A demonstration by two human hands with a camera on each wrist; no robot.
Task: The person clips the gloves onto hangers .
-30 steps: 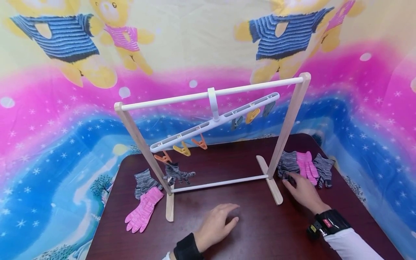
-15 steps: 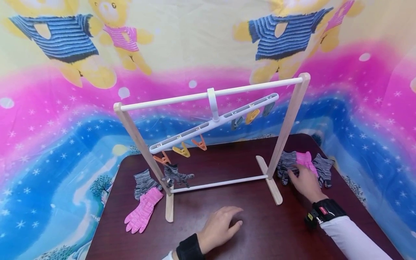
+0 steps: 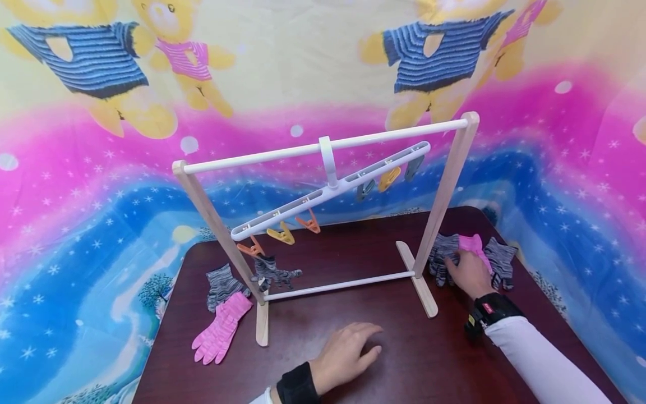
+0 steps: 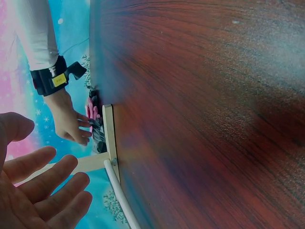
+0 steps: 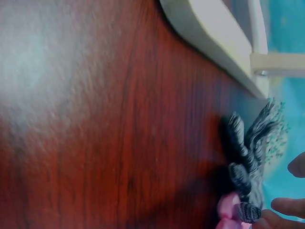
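Head view: The right hand [image 3: 471,275] was over the gloves at the right end of the counter [image 3: 434,359], just outside the rack [image 3: 449,196]. Its thumb lay by the inner grey glove [image 3: 445,249], and the hand covered part of a pink glove [image 3: 471,242]; an outer grey glove [image 3: 501,258] lay on the far side. The left hand [image 3: 345,356] was at the front of the counter, fingers loosely bent, thumb apart, nothing held (contact with the wood could not be judged). A white hanger [image 3: 328,193] hung at a slant from the top rod [image 3: 393,136]; an orange clip [image 3: 250,247] at its left end carried a hanging grey glove [image 3: 275,272]. By the rack's left foot lay another grey glove [image 3: 222,286] and a second pink glove [image 3: 224,331].

Left wrist view: Left fingers [image 4: 52,176] relaxed and slightly spread, holding nothing. Beyond, the right hand was at the gloves beside the rack's foot.

Right wrist view: Only fingertips of the right hand showed at the lower right, thumb wide of the others, close to the inner grey glove. Whether they touched it, I could not tell. A bit of pink glove showed below.
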